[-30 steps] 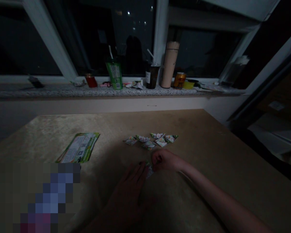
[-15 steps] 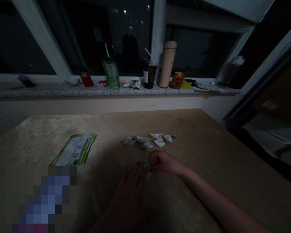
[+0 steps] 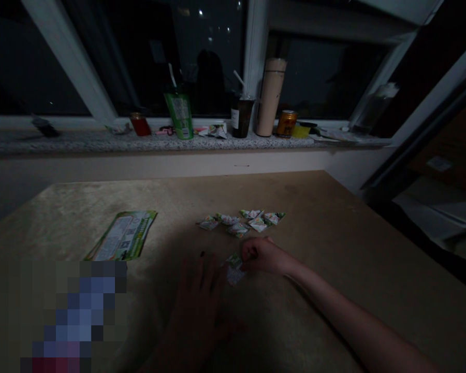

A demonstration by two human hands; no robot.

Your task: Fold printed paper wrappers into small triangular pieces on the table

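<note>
A small folded paper piece (image 3: 235, 269), printed green and white, lies on the table in front of me. My right hand (image 3: 262, 255) has its fingers curled together at the paper's right edge, thumb and index pinching there. My left hand (image 3: 198, 292) is spread flat on the table just left of the paper, in dim shadow, with its fingertips close to it. Beyond my hands sit several folded paper pieces (image 3: 238, 229) of the same print, set close together in a zigzag group.
A green-edged printed leaflet (image 3: 122, 235) lies on the table (image 3: 310, 207) at the left. Along the granite windowsill (image 3: 209, 144) stand a green cup (image 3: 179, 115), a dark drink cup (image 3: 242, 118), a pink flask (image 3: 271, 97), an orange can (image 3: 286, 124) and a red jar (image 3: 140, 124).
My left hand has slid left, off the folded paper, so more of the paper shows. My right hand stays at its right edge. The view has shifted slightly.
</note>
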